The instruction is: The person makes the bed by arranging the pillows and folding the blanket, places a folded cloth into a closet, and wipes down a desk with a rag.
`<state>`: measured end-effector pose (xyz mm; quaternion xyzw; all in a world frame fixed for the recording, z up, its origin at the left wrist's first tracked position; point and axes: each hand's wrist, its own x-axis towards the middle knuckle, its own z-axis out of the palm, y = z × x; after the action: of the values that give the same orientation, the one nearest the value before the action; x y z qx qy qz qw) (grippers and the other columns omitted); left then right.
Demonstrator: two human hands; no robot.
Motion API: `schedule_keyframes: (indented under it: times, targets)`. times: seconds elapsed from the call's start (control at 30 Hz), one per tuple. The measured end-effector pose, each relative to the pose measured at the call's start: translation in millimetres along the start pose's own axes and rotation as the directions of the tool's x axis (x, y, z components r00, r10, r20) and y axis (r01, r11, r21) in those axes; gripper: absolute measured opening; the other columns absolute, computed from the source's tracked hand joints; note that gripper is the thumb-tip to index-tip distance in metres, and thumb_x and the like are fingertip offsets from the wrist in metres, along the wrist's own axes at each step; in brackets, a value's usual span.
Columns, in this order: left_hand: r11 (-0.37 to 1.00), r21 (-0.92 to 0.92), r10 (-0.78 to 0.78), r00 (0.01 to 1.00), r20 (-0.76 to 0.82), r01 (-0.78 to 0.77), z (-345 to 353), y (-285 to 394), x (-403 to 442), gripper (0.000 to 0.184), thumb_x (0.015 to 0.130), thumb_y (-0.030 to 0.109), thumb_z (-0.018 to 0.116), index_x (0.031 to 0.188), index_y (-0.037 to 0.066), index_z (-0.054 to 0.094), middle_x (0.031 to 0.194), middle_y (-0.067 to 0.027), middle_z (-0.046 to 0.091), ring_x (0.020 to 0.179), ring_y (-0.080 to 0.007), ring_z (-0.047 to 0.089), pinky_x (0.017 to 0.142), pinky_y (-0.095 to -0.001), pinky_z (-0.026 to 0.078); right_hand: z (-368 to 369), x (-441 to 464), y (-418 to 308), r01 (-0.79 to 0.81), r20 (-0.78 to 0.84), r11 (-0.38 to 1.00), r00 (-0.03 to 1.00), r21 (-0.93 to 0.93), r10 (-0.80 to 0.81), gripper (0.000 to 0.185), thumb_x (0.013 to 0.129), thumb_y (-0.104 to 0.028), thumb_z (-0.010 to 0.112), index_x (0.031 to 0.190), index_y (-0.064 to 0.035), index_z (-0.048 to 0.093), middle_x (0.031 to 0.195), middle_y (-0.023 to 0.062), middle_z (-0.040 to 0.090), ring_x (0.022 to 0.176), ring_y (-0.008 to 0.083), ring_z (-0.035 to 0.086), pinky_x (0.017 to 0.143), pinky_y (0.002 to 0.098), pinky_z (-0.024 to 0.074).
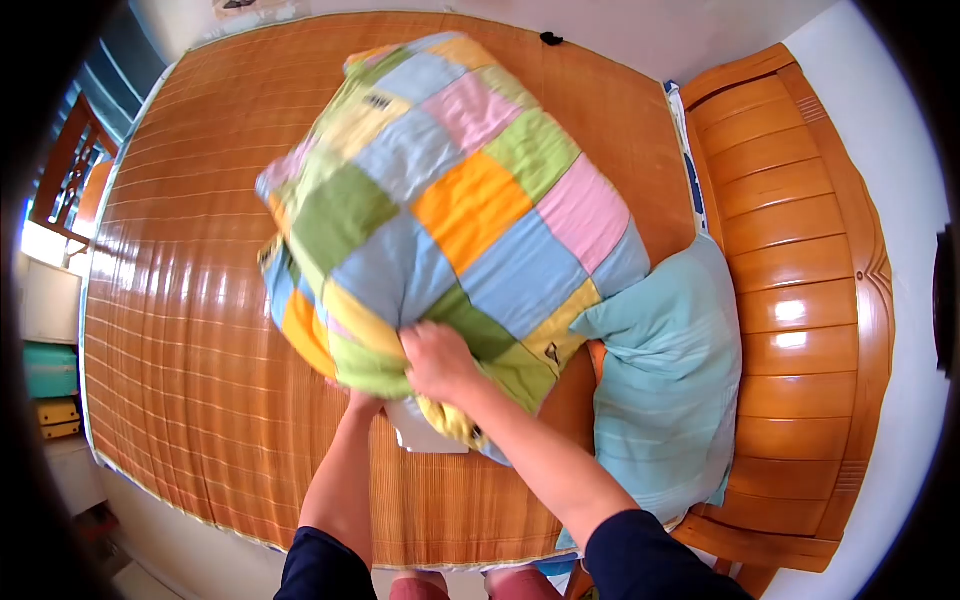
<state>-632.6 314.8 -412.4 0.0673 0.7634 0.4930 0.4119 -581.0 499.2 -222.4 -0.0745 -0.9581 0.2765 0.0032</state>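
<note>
A patchwork quilt (470, 215) in blue, green, orange, pink and yellow squares is bunched up over the middle of the bed. My right hand (437, 362) is closed on a fold at its near edge. Just left of it, my left hand (364, 402) reaches under the same edge, and the fabric hides its fingers. Below the quilt's near edge, part of a white flat object (428, 437) shows on the mat; what it is I cannot make out. A light blue pillow (670, 380) lies to the right, touching the quilt's corner.
The bed carries a brown woven mat (190, 300). A wooden headboard (790, 300) rises along the right side. A small black item (551, 38) lies at the far edge. At left stand a wooden chair (70, 170), a teal box (50, 370) and a yellow case (58, 417).
</note>
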Motion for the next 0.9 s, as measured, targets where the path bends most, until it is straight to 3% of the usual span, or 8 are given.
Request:
schedule_keyframes:
  times: [0.07,0.1,0.17,0.23,0.47,0.63,0.8,0.9]
  targets:
    - [0.602,-0.794,-0.029,0.996,0.087,0.087,-18.6,-13.7,-30.9,0.059,0.094,0.038,0.043,0.143,0.012,0.023,0.145,-0.0079,0.028,0.131,-0.0219,0.03,0.108,-0.0377,0.026,9.2,-53.8,-9.1,-0.011,0.108,1.0,0.994,0.018,0.009,0.03,0.063,-0.008,0.06,0.092,-0.0017,0.054,0.092,0.0133,0.058,0.094,0.0297,0.054,0.083,0.0387,0.0437]
    - [0.608,-0.791,-0.03,0.997,0.072,0.075,-26.3,-24.7,-50.9,0.059,0.094,0.038,0.043,0.143,0.012,0.023,0.145,-0.0079,0.028,0.131,-0.0219,0.03,0.108,-0.0377,0.026,6.1,-82.0,-14.7,-0.013,0.12,0.999,0.993,0.038,0.008,0.033,0.062,-0.007,0.059,0.094,-0.0018,0.054,0.093,0.0133,0.057,0.095,0.0292,0.054,0.083,0.0388,0.0434]
    - [0.137,-0.98,0.219,0.96,0.174,0.146,-42.3,-49.7,-90.0,0.054,0.095,0.042,0.039,0.14,0.014,0.03,0.142,-0.0038,0.035,0.128,-0.0228,0.036,0.103,-0.0398,0.035,5.2,-135.3,-20.0,-0.014,0.055,0.994,0.998,0.108,0.008,0.033,0.059,-0.005,0.058,0.091,-0.0015,0.055,0.089,0.013,0.057,0.091,0.0311,0.054,0.081,0.0403,0.0441]
    - [0.423,-0.89,0.191,0.977,-0.095,-0.169,-48.5,-49.4,-165.2,0.054,0.093,0.046,0.041,0.133,0.011,0.04,0.131,-0.0071,0.048,0.118,-0.0249,0.048,0.1,-0.0423,0.038,0.7,-179.5,-21.2,-0.047,0.008,0.991,0.999,0.127,0.047,0.033,0.057,-0.003,0.057,0.09,-0.0014,0.057,0.087,0.0129,0.057,0.089,0.0318,0.055,0.08,0.0405,0.0445]
    - [0.141,-0.99,-0.302,0.952,-0.055,-0.012,-54.6,11.5,-278.6,0.062,0.085,0.066,0.039,0.118,0.014,0.052,0.118,-0.0056,0.056,0.109,-0.0258,0.053,0.097,-0.0436,0.04,-21.4,-250.2,-29.2,-0.291,0.451,0.954,0.863,0.075,0.227,0.049,0.068,-0.011,0.062,0.116,-0.0078,0.052,0.117,0.0136,0.05,0.109,0.0303,0.048,0.092,0.0421,0.0392]
    - [0.431,-0.893,-0.473,0.875,-0.103,0.128,-45.7,-30.7,-252.7,0.019,0.079,0.013,0.068,0.095,0.005,0.059,0.085,-0.0073,0.063,0.076,-0.0221,0.063,0.069,-0.0365,0.054,9.0,-205.6,-89.1,-0.026,0.261,0.992,0.965,0.124,-0.008,0.068,0.07,-0.017,0.065,0.133,-0.0129,0.04,0.136,0.0177,0.033,0.125,0.0335,0.035,0.102,0.0453,0.0298]
    - [0.466,-0.878,-0.489,0.858,-0.156,0.106,-34.7,-6.7,-263.8,0.028,0.073,-0.006,0.056,0.101,-0.002,0.055,0.089,-0.0115,0.06,0.074,-0.0255,0.063,0.068,-0.0374,0.054,80.3,-123.7,-131.9,0.063,0.215,0.997,0.974,0.053,-0.073,0.077,0.069,-0.015,0.067,0.138,-0.0161,0.033,0.142,0.0196,0.026,0.129,0.0368,0.029,0.106,0.0446,0.0246]
    - [0.478,-0.863,-0.53,0.838,-0.133,0.165,-42.8,-5.5,-269.9,0.027,0.072,-0.006,0.056,0.098,-0.002,0.055,0.087,-0.0104,0.059,0.075,-0.0264,0.062,0.07,-0.0383,0.054,114.7,-87.9,-115.1,-0.071,0.246,0.997,0.967,0.031,0.061,0.043,0.075,-0.005,0.053,0.117,-0.0143,0.052,0.103,0.013,0.058,0.101,0.0324,0.053,0.086,0.0405,0.0447]
